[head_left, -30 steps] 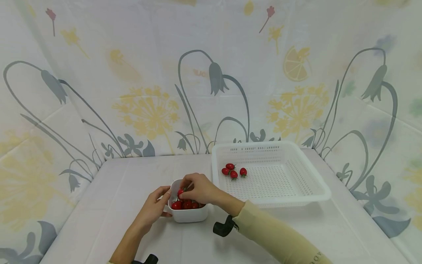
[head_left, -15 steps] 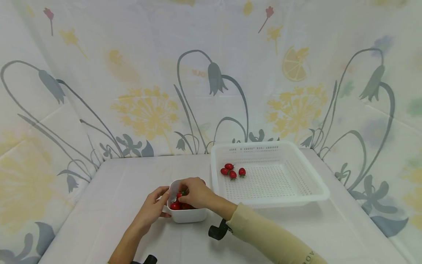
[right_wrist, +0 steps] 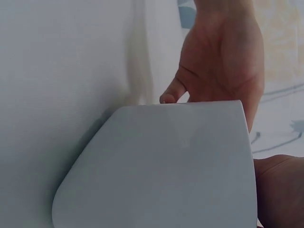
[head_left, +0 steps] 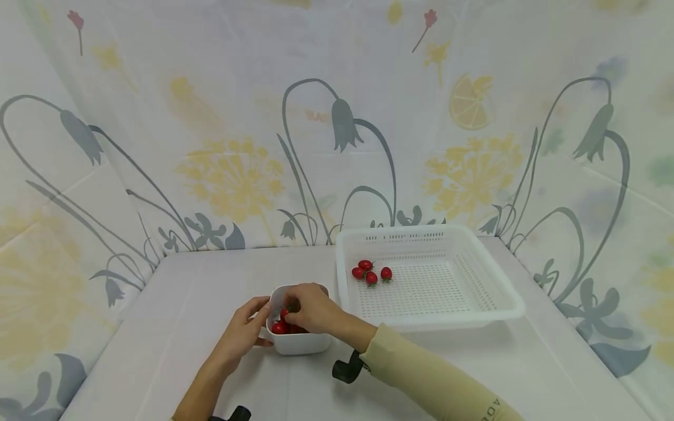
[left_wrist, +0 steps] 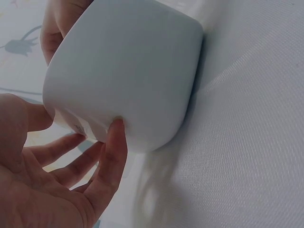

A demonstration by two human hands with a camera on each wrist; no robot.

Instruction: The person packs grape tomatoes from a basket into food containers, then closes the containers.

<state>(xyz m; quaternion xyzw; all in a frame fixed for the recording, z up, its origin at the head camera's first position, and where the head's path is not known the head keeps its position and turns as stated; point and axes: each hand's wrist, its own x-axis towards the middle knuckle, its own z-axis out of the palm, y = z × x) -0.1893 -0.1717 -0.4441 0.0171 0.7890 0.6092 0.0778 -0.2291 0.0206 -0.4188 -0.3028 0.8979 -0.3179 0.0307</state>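
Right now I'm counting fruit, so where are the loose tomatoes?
In the head view, four cherry tomatoes lie clustered in the far left corner of the white basket, right of the small white bowl.

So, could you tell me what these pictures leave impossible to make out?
- Head view: the right hand covers much of the small white bowl, so its cherry tomatoes cannot be counted, nor a pinch confirmed.
- Both wrist views: the bowl's outer wall hides its contents.
- Left wrist view: the left hand is cut by the frame edge.
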